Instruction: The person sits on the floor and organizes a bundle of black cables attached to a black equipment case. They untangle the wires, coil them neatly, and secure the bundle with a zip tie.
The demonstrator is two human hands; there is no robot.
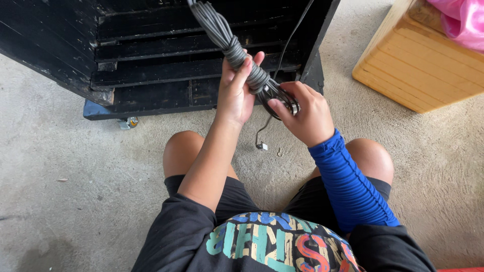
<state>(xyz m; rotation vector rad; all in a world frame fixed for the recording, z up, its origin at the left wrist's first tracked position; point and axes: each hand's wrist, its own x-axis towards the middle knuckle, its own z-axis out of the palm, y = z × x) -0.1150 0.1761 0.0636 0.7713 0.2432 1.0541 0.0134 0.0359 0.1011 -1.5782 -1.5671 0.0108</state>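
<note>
Cable bundle [229,43] before pallets [151,50]

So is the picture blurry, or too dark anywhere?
Head view: sharp and evenly daylit; left hand and right hand on the grey cable bundle are crisp. The black wooden rack is dark, its slats still readable. Shadows on the concrete floor are soft; no glare.
</note>
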